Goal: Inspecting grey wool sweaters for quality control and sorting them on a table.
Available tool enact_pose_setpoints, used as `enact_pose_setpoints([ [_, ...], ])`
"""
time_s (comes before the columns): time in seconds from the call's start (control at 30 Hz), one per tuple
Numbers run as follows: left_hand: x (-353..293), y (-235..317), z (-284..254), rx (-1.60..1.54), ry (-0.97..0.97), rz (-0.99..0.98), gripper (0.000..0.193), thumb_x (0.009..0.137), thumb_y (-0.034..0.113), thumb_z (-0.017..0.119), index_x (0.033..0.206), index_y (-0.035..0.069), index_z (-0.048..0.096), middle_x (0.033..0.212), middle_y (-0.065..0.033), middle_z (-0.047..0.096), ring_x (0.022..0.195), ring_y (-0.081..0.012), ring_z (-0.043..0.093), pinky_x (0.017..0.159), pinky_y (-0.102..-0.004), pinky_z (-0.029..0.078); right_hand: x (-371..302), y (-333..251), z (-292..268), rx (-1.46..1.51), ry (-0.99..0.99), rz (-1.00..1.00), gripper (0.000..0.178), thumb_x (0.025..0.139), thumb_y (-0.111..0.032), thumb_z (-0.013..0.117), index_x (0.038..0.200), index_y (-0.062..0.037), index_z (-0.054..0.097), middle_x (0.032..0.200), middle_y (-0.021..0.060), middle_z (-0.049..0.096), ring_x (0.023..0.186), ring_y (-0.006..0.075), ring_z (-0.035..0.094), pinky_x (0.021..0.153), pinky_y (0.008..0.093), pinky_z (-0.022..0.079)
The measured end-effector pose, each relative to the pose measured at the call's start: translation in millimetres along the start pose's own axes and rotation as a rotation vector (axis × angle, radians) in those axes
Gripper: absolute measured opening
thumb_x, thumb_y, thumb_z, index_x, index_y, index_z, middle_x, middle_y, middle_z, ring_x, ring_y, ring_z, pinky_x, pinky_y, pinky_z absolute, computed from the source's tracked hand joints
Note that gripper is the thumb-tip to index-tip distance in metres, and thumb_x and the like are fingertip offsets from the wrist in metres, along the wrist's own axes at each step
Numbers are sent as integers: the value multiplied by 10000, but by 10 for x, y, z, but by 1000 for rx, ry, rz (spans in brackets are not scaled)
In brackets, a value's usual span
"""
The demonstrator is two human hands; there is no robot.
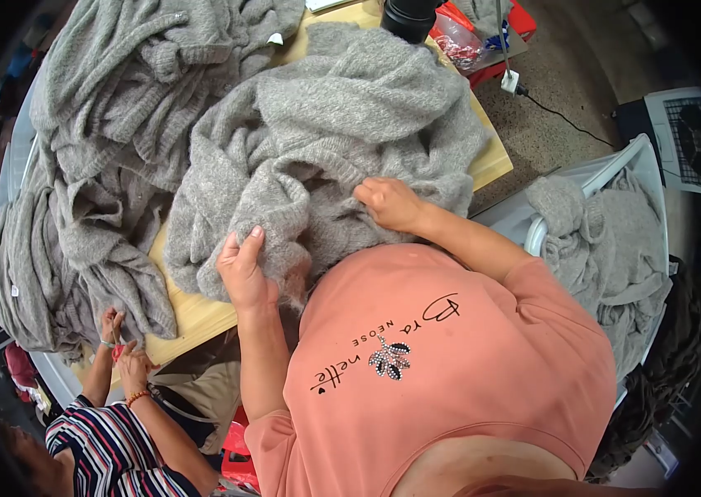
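A fuzzy grey knit sweater (350, 99) lies bunched on the wooden table in front of me, spilling over its near edge toward my body. My left hand (244, 267) is closed on a fold at its near left side, thumb and index finger uppermost. Further right, my right hand (388, 204) is curled into a loose fist, gripping the sweater by an edge near its middle. The fingertips of both hands are partly hidden in the cloth.
More grey knitwear (135, 83) is heaped at the left. A co-worker in a striped top (110, 447) works at the lower left. On the right stands a pale plastic bin (653, 199) of grey knits. A black cylinder (408, 18) and a power cord (570, 122) are at the far side.
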State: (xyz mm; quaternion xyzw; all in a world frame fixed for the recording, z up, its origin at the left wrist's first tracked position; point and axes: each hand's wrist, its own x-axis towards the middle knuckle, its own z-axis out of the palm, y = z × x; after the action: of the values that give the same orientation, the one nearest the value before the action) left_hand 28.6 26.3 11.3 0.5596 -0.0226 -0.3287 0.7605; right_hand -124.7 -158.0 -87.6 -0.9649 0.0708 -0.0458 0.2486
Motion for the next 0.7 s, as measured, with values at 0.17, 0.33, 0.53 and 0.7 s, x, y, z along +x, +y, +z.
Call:
enact_pose_setpoints([
  [0.17, 0, -47, 109, -22, -69, -48, 201, 773, -24, 532, 967, -63, 566, 895, -125, 630, 784, -180, 612, 721, -302, 495, -28, -67, 79, -129, 112, -23, 157, 653, -58, 579, 784, -43, 493, 710, 80, 511, 675, 270, 543, 601, 375, 432],
  [0.33, -32, -29, 161, -74, -124, -67, 180, 761, -40, 522, 934, -64, 565, 887, -131, 629, 758, -186, 616, 704, -301, 500, 10, -100, 202, -313, 126, -87, 227, 679, -203, 642, 791, -58, 507, 665, 70, 530, 627, 236, 567, 571, 356, 432],
  [0.53, -72, -40, 173, -78, -110, -77, 175, 745, -57, 514, 912, -62, 566, 870, -127, 627, 748, -185, 614, 689, -303, 502, 31, -59, 198, -270, 57, -86, 196, 707, -213, 608, 764, -52, 513, 633, 72, 534, 584, 216, 590, 535, 354, 459],
  [0.7, -76, -69, 172, -72, -77, -87, 175, 744, -62, 515, 910, -56, 567, 861, -122, 626, 740, -183, 611, 686, -302, 502, 43, -46, 232, -307, 125, -206, 63, 739, -90, 509, 766, -34, 505, 595, 79, 537, 491, 217, 572, 443, 345, 452],
])
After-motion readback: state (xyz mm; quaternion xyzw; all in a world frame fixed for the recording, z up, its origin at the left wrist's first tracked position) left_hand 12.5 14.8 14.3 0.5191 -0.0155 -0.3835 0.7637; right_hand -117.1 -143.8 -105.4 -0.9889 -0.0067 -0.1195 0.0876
